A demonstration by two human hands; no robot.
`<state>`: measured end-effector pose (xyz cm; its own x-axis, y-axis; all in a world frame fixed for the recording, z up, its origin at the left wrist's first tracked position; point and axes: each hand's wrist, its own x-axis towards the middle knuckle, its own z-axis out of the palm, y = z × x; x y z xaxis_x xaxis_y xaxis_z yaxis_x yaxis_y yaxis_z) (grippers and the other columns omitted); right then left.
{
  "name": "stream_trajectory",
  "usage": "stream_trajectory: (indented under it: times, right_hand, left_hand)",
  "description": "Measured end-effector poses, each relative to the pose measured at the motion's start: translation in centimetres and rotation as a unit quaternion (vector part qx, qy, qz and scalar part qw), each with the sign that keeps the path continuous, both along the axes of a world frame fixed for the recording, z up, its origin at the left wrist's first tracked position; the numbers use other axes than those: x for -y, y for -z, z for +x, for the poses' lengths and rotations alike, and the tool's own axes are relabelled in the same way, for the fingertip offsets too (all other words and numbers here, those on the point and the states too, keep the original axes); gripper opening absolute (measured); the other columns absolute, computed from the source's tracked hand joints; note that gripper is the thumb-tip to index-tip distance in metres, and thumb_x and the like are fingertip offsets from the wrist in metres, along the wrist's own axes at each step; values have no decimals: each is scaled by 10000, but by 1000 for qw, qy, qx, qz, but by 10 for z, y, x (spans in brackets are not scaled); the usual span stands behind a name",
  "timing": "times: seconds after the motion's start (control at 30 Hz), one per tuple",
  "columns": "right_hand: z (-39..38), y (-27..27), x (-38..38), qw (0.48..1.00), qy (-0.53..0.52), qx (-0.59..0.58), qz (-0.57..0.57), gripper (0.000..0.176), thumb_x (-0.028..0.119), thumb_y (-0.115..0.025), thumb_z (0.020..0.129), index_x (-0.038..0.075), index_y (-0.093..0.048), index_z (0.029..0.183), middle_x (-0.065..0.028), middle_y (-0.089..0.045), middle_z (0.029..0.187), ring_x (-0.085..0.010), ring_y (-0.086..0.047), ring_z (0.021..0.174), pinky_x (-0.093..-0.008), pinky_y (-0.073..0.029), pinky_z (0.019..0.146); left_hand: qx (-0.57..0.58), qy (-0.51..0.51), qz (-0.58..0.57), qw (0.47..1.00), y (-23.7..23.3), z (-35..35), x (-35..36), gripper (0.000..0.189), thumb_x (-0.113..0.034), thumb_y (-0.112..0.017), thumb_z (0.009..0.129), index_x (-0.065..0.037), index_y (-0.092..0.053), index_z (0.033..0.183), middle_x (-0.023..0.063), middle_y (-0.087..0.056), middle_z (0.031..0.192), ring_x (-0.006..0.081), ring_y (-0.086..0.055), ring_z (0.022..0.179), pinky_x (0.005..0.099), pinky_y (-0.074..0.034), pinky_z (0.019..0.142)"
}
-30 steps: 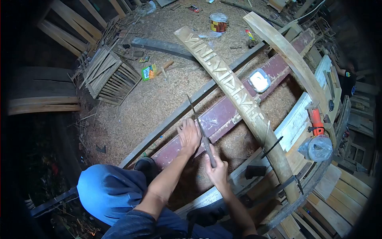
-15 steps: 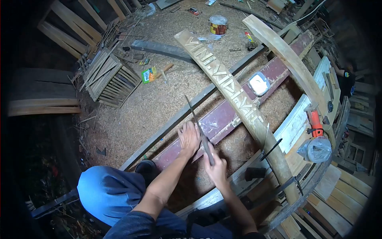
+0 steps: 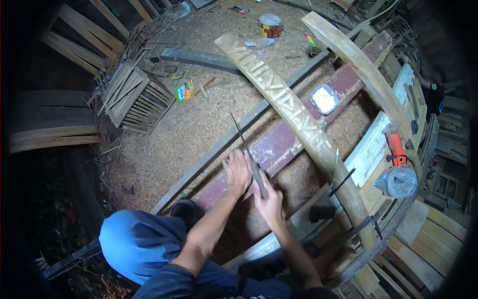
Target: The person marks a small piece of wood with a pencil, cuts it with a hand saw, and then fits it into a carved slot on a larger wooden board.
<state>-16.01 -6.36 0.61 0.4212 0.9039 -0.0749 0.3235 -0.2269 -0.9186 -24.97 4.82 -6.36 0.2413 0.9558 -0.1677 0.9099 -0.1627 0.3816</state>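
Note:
My left hand [image 3: 238, 172] lies palm down on the reddish-brown beam [image 3: 274, 149], fingers stretched out over its surface. Whatever is under the palm stays hidden. My right hand [image 3: 269, 202] is wrapped round the grip of a long, narrow blade [image 3: 247, 148], seen nearly edge-on and tapering to a thin tip that points away from me. The blade passes close beside my left fingers, over the beam. Across the beam runs a curved wooden board [image 3: 287, 114] with raised wooden strips shaped like letters. Beside that board, a tub of white paste [image 3: 324, 99] sits on the beam.
A red power tool [image 3: 396, 148] and a clear plastic bag [image 3: 398, 182] lie at the right. Another curved plank [image 3: 358, 62] crosses behind. A slatted wooden crate [image 3: 137, 97] and a paint can [image 3: 270, 26] stand on the shavings-covered floor. Another person [image 3: 434, 92] is at the far right.
The view has shifted slightly, so the surroundings sit a little higher. My left hand stays on the beam, and my right hand with the blade keeps nearly the same position.

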Motion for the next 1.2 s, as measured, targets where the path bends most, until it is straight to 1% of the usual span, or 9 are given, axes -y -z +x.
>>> stream_trajectory:
  times: [0.07,0.17,0.33,0.47,0.6,0.63,0.73,0.87,1.2]
  right_hand:
    - [1,-6,2,998,-19,23,-61,453,213,-658,962,103,-593,1396,-254,-630,676,-402,-674,593,-473,-479,519]
    - [4,-6,34,998,-14,51,26,469,217,-661,959,106,-581,1408,-261,-658,727,-383,-710,643,-449,-510,542]
    - [-2,-6,0,992,-24,23,-123,449,217,-656,965,128,-593,1401,-260,-669,752,-422,-669,601,-461,-518,543]
    - [3,-2,44,997,10,40,61,448,223,-661,965,124,-594,1396,-255,-644,686,-423,-666,595,-471,-507,524]
    - [2,-7,8,995,-25,15,-95,465,212,-664,963,132,-581,1413,-253,-695,804,-415,-706,685,-437,-545,557]
    - [-1,-7,16,995,-23,12,-94,465,212,-664,963,132,-581,1413,-253,-695,804,-415,-706,685,-437,-545,557]
    - [5,-7,48,996,6,50,78,465,218,-655,968,146,-576,1420,-253,-690,798,-415,-702,673,-454,-541,564]
    - [2,-11,49,996,-17,41,-79,467,234,-653,969,161,-575,1424,-283,-662,740,-442,-692,671,-480,-535,570]
    - [0,-4,51,1000,13,13,-25,442,253,-654,975,128,-602,1396,-260,-659,717,-418,-684,620,-468,-510,550]
  left_hand:
    - [3,3,-17,1000,-4,-4,0,328,-296,-354,1063,-6,-507,1057,234,-564,1079,416,-526,1138,627,-364,980]
    - [8,8,0,1000,-5,0,-8,331,-302,-348,1065,-8,-500,1051,242,-559,1064,427,-532,1119,625,-368,973]
    - [3,15,14,1000,-2,-2,0,322,-290,-339,1069,-8,-489,1029,232,-542,1013,430,-540,1051,617,-375,948]
    - [8,5,21,1000,4,-2,-1,315,-290,-345,1068,-12,-487,1029,226,-539,1004,424,-539,1031,606,-381,925]
    - [6,6,38,999,5,0,2,312,-288,-339,1068,-14,-482,1031,226,-534,990,423,-538,1022,594,-382,908]
    - [9,13,40,999,3,-3,1,311,-287,-337,1068,-14,-481,1029,225,-533,986,424,-538,1022,592,-381,907]
    - [17,2,60,998,1,0,-6,309,-287,-338,1069,-16,-482,1029,223,-532,984,427,-539,1014,593,-381,909]
    - [6,-3,50,999,0,1,-2,309,-287,-357,1060,-16,-500,1028,220,-553,991,409,-549,1027,585,-377,923]
    - [5,-4,56,998,1,-1,5,323,-290,-346,1063,-6,-496,1027,218,-542,975,402,-546,1005,568,-379,898]
